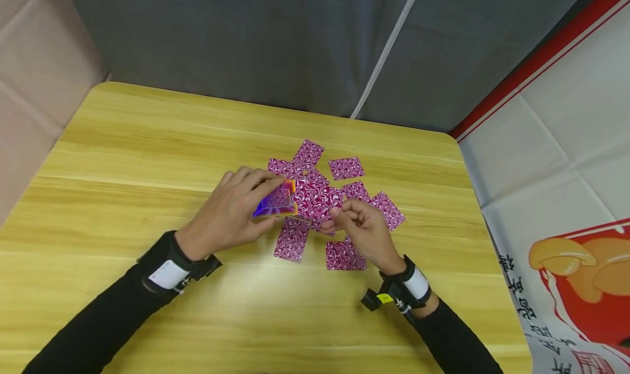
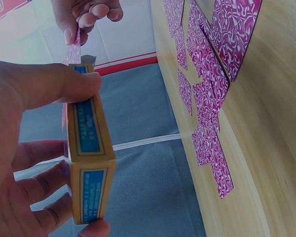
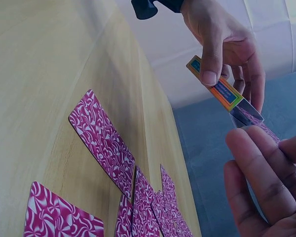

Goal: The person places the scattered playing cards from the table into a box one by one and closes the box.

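Observation:
A small card box (image 1: 275,199), purple with a yellow-orange edge, is held above the table by my left hand (image 1: 233,212). The left thumb (image 2: 74,84) lies along one narrow side and the fingers curl round the opposite side. At the box's open end, toward the right, a magenta-and-white patterned playing card (image 3: 259,121) sticks out. My right hand (image 1: 364,229) pinches this card between thumb and fingers. Its far end still lies inside the box mouth. Below both hands, several playing cards (image 2: 207,59) with the same pattern lie scattered, some overlapping.
One playing card (image 1: 346,168) lies apart at the back right of the spread, another card (image 1: 291,240) toward the front. The light wooden table (image 1: 147,144) ends at a grey curtain (image 1: 246,40). A red-and-white printed sheet (image 1: 566,161) hangs along the right side.

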Motion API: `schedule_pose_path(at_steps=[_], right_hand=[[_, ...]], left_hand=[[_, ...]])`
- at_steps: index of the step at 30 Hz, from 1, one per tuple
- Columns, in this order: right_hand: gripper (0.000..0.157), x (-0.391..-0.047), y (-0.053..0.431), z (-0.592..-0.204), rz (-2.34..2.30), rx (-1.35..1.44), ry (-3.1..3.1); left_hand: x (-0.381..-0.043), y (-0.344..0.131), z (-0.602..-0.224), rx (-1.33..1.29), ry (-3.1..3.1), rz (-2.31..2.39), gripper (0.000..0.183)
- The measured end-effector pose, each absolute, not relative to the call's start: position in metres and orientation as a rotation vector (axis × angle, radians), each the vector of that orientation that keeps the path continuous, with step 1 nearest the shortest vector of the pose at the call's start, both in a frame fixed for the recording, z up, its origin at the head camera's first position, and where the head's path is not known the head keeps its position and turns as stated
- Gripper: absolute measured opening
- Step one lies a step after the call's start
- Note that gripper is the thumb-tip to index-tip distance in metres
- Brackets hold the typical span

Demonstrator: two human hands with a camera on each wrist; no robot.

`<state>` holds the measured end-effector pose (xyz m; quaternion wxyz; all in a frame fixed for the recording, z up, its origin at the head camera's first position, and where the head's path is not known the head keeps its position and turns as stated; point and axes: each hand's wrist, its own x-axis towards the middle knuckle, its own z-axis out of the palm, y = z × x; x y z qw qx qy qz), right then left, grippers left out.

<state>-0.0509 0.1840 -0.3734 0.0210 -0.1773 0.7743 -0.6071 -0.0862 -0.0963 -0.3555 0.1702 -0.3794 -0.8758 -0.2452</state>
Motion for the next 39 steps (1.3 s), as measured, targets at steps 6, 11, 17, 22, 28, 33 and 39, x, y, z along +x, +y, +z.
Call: schedule_pose_path(at_steps=[6, 11, 17, 22, 28, 33, 39], right_hand=[[0.020, -0.053, 0.184, -0.371, -1.839, -0.557, 2.384], [0.020, -0.054, 0.185, -0.368, -1.800, -0.565, 2.379], [0.020, -0.054, 0.182, -0.365, -1.714, -0.564, 2.407], [0.029, -0.054, 0.177, -0.363, -1.681, -0.558, 2.401], [0.036, -0.054, 0.172, -0.364, -1.643, -0.548, 2.362], [0.036, -0.052, 0.171, -0.365, -1.607, -0.559, 2.385], [0.035, -0.056, 0.171, -0.370, -1.652, -0.603, 2.436]], left_hand=[[-0.085, -0.097, -0.354, -1.088, -2.480, -0.685, 0.066], [-0.082, -0.097, -0.351, -1.101, -2.486, -0.673, 0.067], [-0.079, -0.093, -0.348, -1.135, -2.476, -0.681, 0.065], [-0.076, -0.089, -0.344, -1.177, -2.434, -0.689, 0.064], [-0.074, -0.087, -0.344, -1.210, -2.402, -0.684, 0.063], [-0.073, -0.082, -0.343, -1.244, -2.425, -0.692, 0.060], [-0.073, -0.081, -0.343, -1.239, -2.450, -0.699, 0.062]])
